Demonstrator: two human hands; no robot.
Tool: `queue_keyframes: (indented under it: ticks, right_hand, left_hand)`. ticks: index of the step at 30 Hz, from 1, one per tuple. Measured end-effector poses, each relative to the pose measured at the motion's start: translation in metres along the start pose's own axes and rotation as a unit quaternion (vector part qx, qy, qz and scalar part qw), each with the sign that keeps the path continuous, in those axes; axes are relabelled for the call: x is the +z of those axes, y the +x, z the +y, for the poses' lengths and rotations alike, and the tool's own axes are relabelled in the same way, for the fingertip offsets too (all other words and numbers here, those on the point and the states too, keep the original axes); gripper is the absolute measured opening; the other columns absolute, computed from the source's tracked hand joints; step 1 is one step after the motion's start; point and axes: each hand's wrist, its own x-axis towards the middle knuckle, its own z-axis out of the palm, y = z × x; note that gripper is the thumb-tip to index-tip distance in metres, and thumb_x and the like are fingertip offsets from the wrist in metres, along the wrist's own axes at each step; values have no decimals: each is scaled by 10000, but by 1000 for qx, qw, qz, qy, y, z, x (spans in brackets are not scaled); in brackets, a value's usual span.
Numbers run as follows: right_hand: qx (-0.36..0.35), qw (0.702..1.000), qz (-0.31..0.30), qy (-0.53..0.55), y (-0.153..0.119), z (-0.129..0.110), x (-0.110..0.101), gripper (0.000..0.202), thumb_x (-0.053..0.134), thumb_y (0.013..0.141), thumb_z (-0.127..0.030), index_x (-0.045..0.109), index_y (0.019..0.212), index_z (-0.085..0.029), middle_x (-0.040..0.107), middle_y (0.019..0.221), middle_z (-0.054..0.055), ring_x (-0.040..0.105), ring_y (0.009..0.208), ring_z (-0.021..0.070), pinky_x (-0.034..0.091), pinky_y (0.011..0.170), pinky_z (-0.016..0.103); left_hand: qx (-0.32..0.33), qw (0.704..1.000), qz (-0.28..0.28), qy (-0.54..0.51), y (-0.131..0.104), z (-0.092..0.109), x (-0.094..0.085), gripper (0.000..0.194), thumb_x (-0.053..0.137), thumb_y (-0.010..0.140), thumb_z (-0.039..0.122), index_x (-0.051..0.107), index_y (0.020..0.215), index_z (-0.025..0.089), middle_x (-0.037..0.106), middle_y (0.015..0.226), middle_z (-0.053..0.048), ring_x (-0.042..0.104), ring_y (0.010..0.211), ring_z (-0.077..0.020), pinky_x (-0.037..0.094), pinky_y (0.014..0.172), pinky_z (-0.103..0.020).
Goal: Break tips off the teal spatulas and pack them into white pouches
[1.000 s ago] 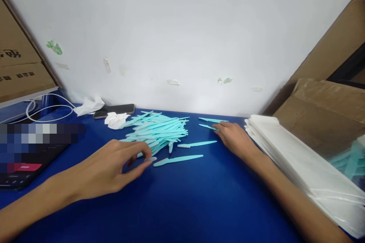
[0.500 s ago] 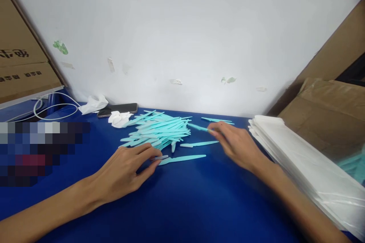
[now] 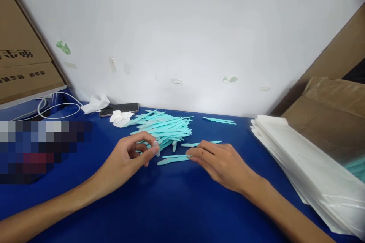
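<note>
A heap of turquoise plastic knives [image 3: 171, 127] lies on the blue table [image 3: 176, 209]. My left hand [image 3: 137, 153] is at the heap's near left edge, thumb and index finger pinched on a small pale piece [image 3: 157, 150], perhaps a knife's end. My right hand [image 3: 221, 161] is closed on the right end of a turquoise knife [image 3: 174, 156], just above another knife [image 3: 168, 161] on the table. Behind its fingers lies one more knife [image 3: 212, 142]. Farther back a few knives [image 3: 219, 120] lie apart from the heap.
A dark phone [image 3: 122, 109], crumpled tissues [image 3: 121, 118] and a white cable [image 3: 58, 117] lie at the back left. White plastic bags [image 3: 302, 163] are stacked at the right beside a cardboard box [image 3: 327, 114]. A white wall [image 3: 182, 38] rises behind.
My right hand has come left and nearer with its knife, from the back right to the front knife. My left hand has lifted slightly and moved off the front knife's left end.
</note>
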Motion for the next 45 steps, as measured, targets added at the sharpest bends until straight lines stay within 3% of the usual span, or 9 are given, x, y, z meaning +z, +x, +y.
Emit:
queue_keyframes:
  ticks: [5, 10, 17, 21, 27, 36, 45]
  right_hand:
    - [-11, 999, 26, 20, 2, -7, 4, 152, 507, 1010, -230, 637, 1080, -191, 673, 861, 9, 629, 701, 109, 439, 607, 229]
    - [-6, 997, 75, -1, 3, -10, 5, 140, 551, 987, -221, 661, 1068, -192, 688, 874, 17, 626, 700, 113, 452, 601, 229]
    - [5, 993, 118, -29, 3, -9, 2, 151, 582, 967, -173, 672, 1088, -172, 700, 917, 37, 642, 726, 113, 442, 605, 226]
    - [13, 989, 145, -26, 2, -9, 5, 160, 606, 955, -179, 689, 1092, -180, 692, 896, 19, 637, 705, 92, 433, 581, 214]
    - [36, 989, 140, -11, 0, -9, 7, 190, 629, 942, -183, 688, 1123, -191, 685, 913, 19, 629, 720, 88, 423, 574, 213]
    - [26, 989, 146, -14, 0, -9, 4, 201, 638, 936, -165, 679, 1132, -185, 688, 913, 31, 634, 744, 88, 434, 606, 201]
    - [26, 989, 143, -27, -1, -9, 3, 194, 630, 943, -177, 676, 1131, -193, 691, 899, 25, 637, 721, 93, 444, 591, 210]
  left_hand:
    - [-2, 997, -17, -71, -1, 0, 2, 224, 680, 868, 432, 621, 890, 217, 629, 896, 32, 569, 473, -63, 369, 491, -228]
    - [-20, 994, -37, -100, -2, 3, 1, 228, 702, 857, 412, 596, 911, 217, 662, 926, 21, 605, 467, -82, 400, 524, -240]
    - [-36, 997, -43, -57, -2, 5, 4, 267, 698, 855, 448, 645, 842, 187, 629, 587, 36, 520, 494, -77, 274, 460, -205]
    - [-54, 995, -58, -53, -2, 5, 5, 316, 686, 850, 488, 652, 835, 174, 615, 522, 32, 410, 438, -63, 238, 428, -196]
    - [-58, 996, 29, -60, -2, 8, -6, 384, 685, 824, 552, 629, 884, 177, 633, 507, 21, 274, 390, -44, 177, 387, -176]
    - [-76, 992, -40, -91, -3, 9, 1, 351, 700, 820, 526, 647, 848, 180, 628, 526, 31, 311, 378, -29, 194, 361, -144]
    - [-101, 983, -27, -153, -2, 9, -2, 375, 696, 818, 549, 634, 828, 179, 603, 521, 32, 323, 393, -42, 188, 365, -153]
